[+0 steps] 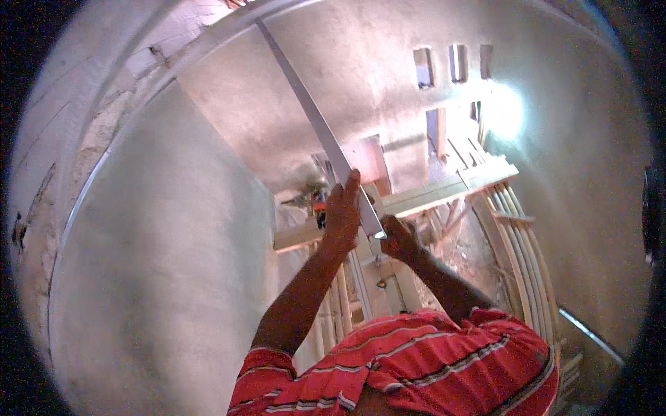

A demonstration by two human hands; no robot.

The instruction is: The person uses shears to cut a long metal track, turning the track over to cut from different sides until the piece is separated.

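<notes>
A long, straight, pale metal straightedge (310, 109) slants up and away to the left; its far tip reaches near the top of the wall. My left hand (345, 211) is closed around its lower part, with fingers along the upper side. At the near end of the straightedge, my right hand (399, 238) is closed against its right edge. The fingers there are partly hidden, but they appear to grip it. Both forearms are stretched forward, and red striped sleeves cover my upper arms.
Wooden scaffold planks (454, 187) run across in front of me, with bundled poles (524, 256) at their right. A plastered wall (166, 229) stands close on the left. Small window openings (458, 64) and a bright light (505, 114) are at the far right.
</notes>
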